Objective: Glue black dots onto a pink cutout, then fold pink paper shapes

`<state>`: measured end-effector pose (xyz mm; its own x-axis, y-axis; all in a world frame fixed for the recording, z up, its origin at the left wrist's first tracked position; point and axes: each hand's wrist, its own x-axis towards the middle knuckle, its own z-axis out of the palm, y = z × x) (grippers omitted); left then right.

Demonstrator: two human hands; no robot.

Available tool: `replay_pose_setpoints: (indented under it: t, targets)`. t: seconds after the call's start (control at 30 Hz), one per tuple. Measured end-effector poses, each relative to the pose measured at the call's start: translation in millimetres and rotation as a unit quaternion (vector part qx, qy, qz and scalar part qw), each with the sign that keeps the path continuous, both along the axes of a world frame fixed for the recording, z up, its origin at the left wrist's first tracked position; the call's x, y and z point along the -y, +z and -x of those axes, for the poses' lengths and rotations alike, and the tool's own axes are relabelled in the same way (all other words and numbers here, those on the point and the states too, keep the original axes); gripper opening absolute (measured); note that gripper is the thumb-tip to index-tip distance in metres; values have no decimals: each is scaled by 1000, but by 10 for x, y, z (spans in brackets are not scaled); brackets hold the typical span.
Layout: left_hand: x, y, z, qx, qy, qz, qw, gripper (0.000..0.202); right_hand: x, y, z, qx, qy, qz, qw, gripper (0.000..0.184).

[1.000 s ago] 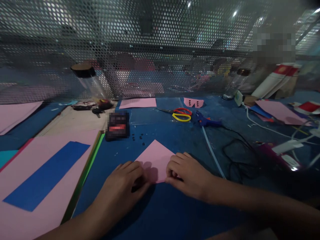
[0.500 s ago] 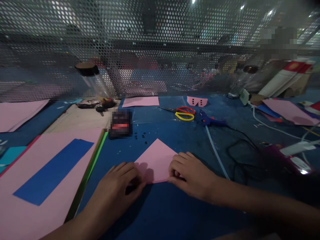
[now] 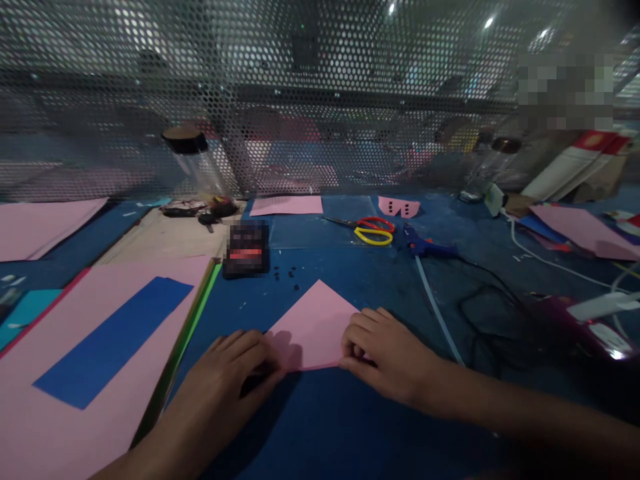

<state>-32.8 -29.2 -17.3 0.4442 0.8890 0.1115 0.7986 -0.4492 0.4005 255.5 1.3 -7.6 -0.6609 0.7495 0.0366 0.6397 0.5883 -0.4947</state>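
Observation:
A folded piece of pink paper (image 3: 316,330) lies on the blue tabletop in front of me, one point facing away and its straight folded edge towards me. At its left corner, my left hand (image 3: 245,363) is closed, thumb and fingers pinching the near edge. My right hand (image 3: 373,340) has curled fingers and grips the right part of the same edge with the thumb. Both corners of the paper are hidden under my hands. Several small black bits (image 3: 291,273) lie just beyond the paper.
Scissors (image 3: 367,229) and a blue glue gun (image 3: 425,243) with a cord lie behind the paper. On the left, a blue paper strip (image 3: 115,340) rests on pink sheets (image 3: 30,427). A perforated metal screen (image 3: 310,133) closes off the back. A power strip (image 3: 595,327) sits right.
My left hand has slid slightly left along the folded edge. My right hand keeps its grip on the paper. The whole view has shifted a little.

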Motion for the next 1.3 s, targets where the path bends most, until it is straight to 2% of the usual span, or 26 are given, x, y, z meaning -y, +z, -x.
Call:
replay_pose_setpoints:
  t: [0.33,0.67,1.0,1.3]
  targets:
    - [5,35,33,-18,14,17,1000,25,-4,31,3,-2,-2,20,1000,14]
    - [-14,0,110,-39,21,25,999,27,3,30,15,13,-4,18,1000,14]
    - [-73,120,182,-34,36,49,998,30,12,57,15,17,-7,12,1000,12]
    - [-96,247,293,-35,34,84,995,20,7,64,18,12,-11,25,1000,12]
